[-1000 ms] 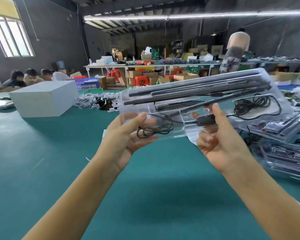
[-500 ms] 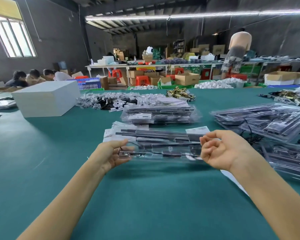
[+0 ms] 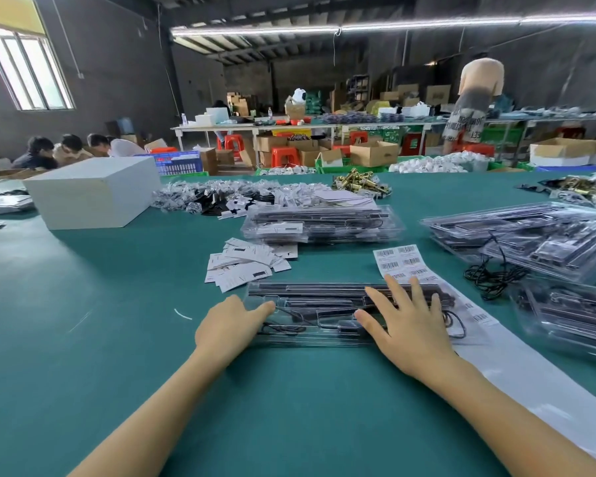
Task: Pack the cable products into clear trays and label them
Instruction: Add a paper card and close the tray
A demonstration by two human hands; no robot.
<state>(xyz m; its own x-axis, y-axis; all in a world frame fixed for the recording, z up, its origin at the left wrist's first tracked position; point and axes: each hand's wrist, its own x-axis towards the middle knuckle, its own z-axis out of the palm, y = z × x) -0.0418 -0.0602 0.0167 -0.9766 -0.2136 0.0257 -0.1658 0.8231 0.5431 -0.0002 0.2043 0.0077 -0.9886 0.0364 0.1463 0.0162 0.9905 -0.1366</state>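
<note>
A clear tray (image 3: 319, 304) holding dark rods and a black cable lies flat on the green table in front of me. My left hand (image 3: 229, 323) rests on its left end with fingers laid over the plastic. My right hand (image 3: 408, 321) presses flat on the tray's right half, fingers spread. A strip of barcode labels (image 3: 401, 259) lies under and beyond the tray's right end. A stack of packed trays (image 3: 320, 223) sits farther back, with loose white cards (image 3: 248, 265) to its left.
More filled clear trays (image 3: 530, 239) and loose black cables (image 3: 492, 275) crowd the right side. A white box (image 3: 90, 194) stands at the left. Bagged parts (image 3: 221, 197) and brass hardware (image 3: 358, 182) lie at the table's far side. People work in the background.
The tray was held up in both hands, then lowered to the table. Now it lies flat with both hands opened and pressing on top of it.
</note>
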